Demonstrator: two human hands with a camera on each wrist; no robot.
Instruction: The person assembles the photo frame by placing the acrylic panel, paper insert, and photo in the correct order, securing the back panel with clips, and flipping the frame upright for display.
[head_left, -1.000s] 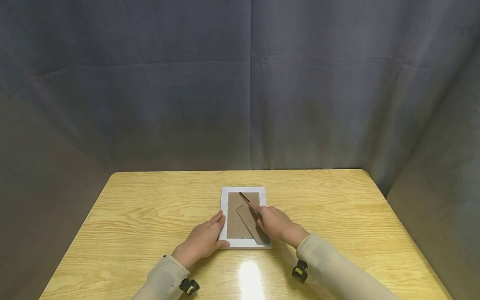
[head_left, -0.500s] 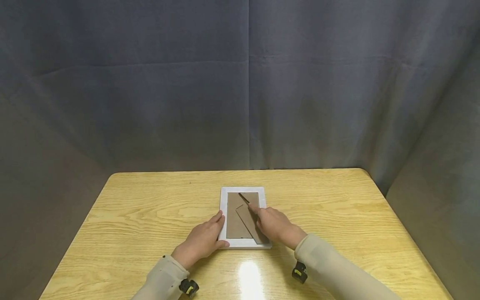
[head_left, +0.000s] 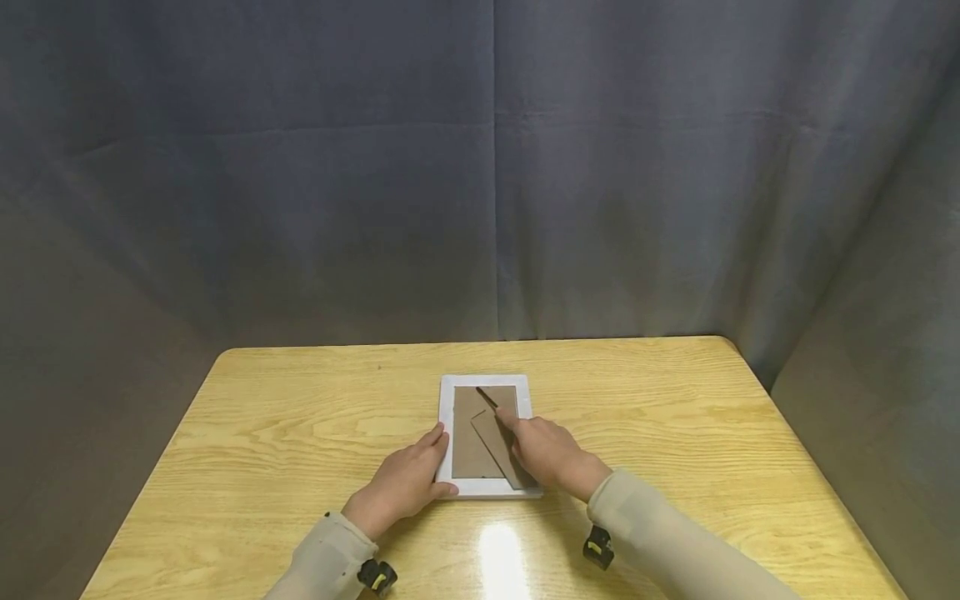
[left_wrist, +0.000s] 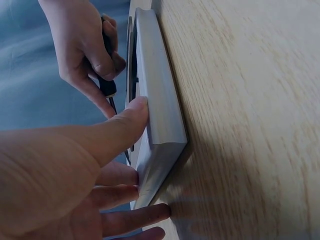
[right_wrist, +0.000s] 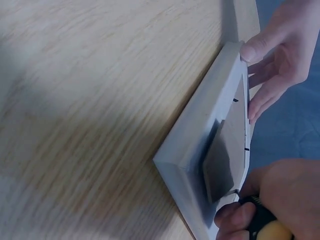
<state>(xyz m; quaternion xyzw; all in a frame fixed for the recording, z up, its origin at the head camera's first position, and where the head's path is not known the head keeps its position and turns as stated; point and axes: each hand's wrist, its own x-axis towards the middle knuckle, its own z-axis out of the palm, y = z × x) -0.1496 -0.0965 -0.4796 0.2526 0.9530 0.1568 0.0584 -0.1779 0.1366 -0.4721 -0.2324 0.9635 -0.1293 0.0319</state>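
Note:
A white picture frame lies back side up on the wooden table, its brown backing board showing. A slanted easel stand is on the backing. My left hand holds the frame at its near left corner, thumb on the near edge and fingers along the left side. In my right hand is a screwdriver with a black and yellow handle. Its thin dark shaft points across the backing toward the far edge. Small dark tabs line the frame's inner edge.
The table has rounded far corners and a bright light reflection near its front. Grey curtains hang behind it and at both sides. Each sleeve carries a small black device at the wrist.
Both hands keep nearly the same place on the frame and screwdriver. The head view has shifted slightly.

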